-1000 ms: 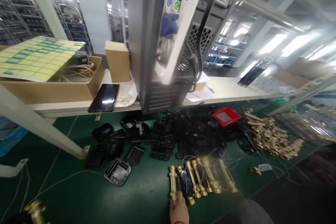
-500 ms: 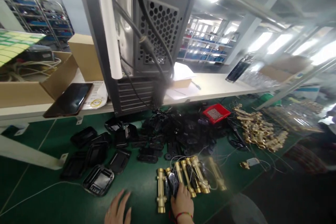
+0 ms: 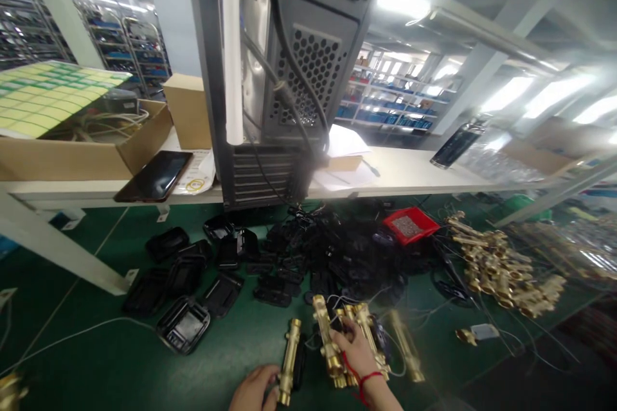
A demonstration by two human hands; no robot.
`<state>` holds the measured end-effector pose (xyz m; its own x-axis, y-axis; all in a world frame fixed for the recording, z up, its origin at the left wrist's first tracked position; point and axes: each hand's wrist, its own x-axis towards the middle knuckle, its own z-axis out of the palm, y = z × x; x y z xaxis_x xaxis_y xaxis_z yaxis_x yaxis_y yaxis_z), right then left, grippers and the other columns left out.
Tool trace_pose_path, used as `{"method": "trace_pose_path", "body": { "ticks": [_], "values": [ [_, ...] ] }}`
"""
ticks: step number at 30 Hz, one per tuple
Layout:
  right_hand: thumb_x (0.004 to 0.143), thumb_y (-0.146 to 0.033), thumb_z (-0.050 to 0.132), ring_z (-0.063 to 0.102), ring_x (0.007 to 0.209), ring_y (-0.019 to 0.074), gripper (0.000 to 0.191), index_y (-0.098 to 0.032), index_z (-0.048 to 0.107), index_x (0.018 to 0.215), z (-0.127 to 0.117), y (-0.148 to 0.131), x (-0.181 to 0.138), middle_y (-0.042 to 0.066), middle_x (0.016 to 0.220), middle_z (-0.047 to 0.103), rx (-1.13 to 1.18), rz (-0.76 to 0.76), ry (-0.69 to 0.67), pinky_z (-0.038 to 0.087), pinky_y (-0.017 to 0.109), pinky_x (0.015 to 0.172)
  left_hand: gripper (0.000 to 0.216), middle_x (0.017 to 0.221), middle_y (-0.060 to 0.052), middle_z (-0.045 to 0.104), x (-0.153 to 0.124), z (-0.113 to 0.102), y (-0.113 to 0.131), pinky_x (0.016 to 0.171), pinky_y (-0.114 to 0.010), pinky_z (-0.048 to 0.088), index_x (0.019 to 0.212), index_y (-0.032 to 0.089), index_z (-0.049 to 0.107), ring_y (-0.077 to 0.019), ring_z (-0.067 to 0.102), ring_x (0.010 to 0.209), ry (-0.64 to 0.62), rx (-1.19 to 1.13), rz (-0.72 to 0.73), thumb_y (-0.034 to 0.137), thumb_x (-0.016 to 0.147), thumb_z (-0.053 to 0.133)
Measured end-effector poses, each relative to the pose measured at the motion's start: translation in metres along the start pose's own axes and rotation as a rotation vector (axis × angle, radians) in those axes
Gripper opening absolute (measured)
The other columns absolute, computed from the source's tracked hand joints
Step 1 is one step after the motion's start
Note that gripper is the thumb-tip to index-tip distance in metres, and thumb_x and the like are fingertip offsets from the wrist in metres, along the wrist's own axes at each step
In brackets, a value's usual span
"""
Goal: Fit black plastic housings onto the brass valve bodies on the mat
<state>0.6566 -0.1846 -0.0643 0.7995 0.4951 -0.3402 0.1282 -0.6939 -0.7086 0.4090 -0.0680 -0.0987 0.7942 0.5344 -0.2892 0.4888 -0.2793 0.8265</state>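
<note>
Head view: left hand [image 3: 253,390] pinches the near end of a far-pointing brass fitting [image 3: 289,359], while right hand [image 3: 354,348] grips the brass bundle [image 3: 349,343] just right.

Counts across my worktop

I count two hands of mine, left hand [image 3: 253,388] and right hand [image 3: 357,353]; about five brass fittings [image 3: 328,340] lie in the row by them, one more brass fitting [image 3: 289,359] sits apart, and the far brass pile [image 3: 501,266] is too tangled to count. One red tray [image 3: 411,225], one phone [image 3: 155,176], two cardboard boxes [image 3: 190,109], roughly eight separate black trays [image 3: 186,324].
</note>
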Motion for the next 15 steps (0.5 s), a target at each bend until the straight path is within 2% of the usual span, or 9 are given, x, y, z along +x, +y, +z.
{"method": "trace_pose_path", "body": {
  "ticks": [3,5,7,8,9,11,13,15],
  "values": [
    [0.068,-0.052,0.057,0.049,0.058,0.0187,0.077,-0.003,0.043,0.126,-0.022,-0.036,-0.008,-0.007,0.055,0.04,0.113,-0.09,0.07,0.042,0.031,0.06,0.032,0.1,-0.005,0.068,0.006,-0.005,0.024,0.086,-0.027,0.047,0.105,0.023,0.062,-0.0178,0.061,0.093,0.029,-0.107,0.012,0.024,0.074,0.05],
    [0.07,-0.052,0.055,0.051,0.063,0.0198,0.075,-0.006,0.044,0.128,-0.034,-0.065,-0.022,-0.003,0.061,0.047,0.128,-0.15,0.03,0.044,0.033,0.064,0.03,0.097,-0.005,0.069,0.009,-0.014,0.047,0.083,-0.026,0.047,0.105,0.022,0.061,-0.0172,0.062,0.09,0.076,-0.235,-0.002,0.03,0.078,0.05],
    [0.075,-0.048,0.054,0.057,0.082,0.0221,0.067,-0.011,0.044,0.129,-0.038,-0.092,-0.042,0.005,0.086,0.061,0.112,-0.258,-0.038,0.047,0.035,0.077,0.037,0.097,-0.007,0.068,0.01,-0.028,0.075,0.084,-0.028,0.047,0.113,0.021,0.056,-0.0172,0.062,0.089,0.14,-0.429,-0.045,0.039,0.081,0.05],
    [0.077,-0.044,0.054,0.057,0.095,0.023,0.062,-0.014,0.043,0.131,-0.036,-0.103,-0.052,0.008,0.104,0.061,0.078,-0.337,-0.054,0.046,0.035,0.087,0.047,0.101,-0.008,0.067,0.009,-0.036,0.089,0.085,-0.029,0.047,0.12,0.02,0.05,-0.0177,0.062,0.091,0.165,-0.561,-0.066,0.045,0.08,0.052],
    [0.079,-0.04,0.053,0.053,0.107,0.0234,0.059,-0.018,0.042,0.132,-0.03,-0.112,-0.062,0.009,0.117,0.057,0.018,-0.437,-0.057,0.044,0.036,0.095,0.059,0.105,-0.01,0.066,0.008,-0.045,0.103,0.085,-0.03,0.047,0.128,0.02,0.042,-0.0187,0.062,0.094,0.174,-0.709,-0.082,0.049,0.078,0.056],
    [0.079,-0.034,0.054,0.05,0.113,0.0248,0.057,-0.023,0.042,0.134,-0.01,-0.12,-0.079,0.008,0.124,0.054,-0.154,-0.673,-0.049,0.043,0.038,0.099,0.078,0.112,-0.012,0.063,0.005,-0.06,0.123,0.089,-0.032,0.046,0.135,0.022,0.031,-0.0203,0.061,0.1,0.199,-1.01,-0.105,0.051,0.071,0.065],
    [0.075,-0.033,0.059,0.054,0.105,0.0284,0.059,-0.023,0.046,0.132,0.017,-0.12,-0.091,0.01,0.115,0.059,-0.285,-0.893,-0.051,0.048,0.041,0.092,0.079,0.107,-0.01,0.064,0.0,-0.071,0.131,0.088,-0.032,0.047,0.13,0.022,0.036,-0.0205,0.062,0.099,0.296,-1.202,-0.178,0.05,0.066,0.071],
    [0.069,-0.039,0.066,0.057,0.096,0.0303,0.062,-0.022,0.052,0.127,0.045,-0.116,-0.098,0.011,0.104,0.062,-0.29,-0.992,-0.092,0.05,0.041,0.085,0.069,0.092,-0.005,0.066,-0.007,-0.077,0.124,0.083,-0.029,0.048,0.118,0.02,0.047,-0.0193,0.064,0.09,0.461,-1.248,-0.299,0.048,0.061,0.075]
  ]
}}
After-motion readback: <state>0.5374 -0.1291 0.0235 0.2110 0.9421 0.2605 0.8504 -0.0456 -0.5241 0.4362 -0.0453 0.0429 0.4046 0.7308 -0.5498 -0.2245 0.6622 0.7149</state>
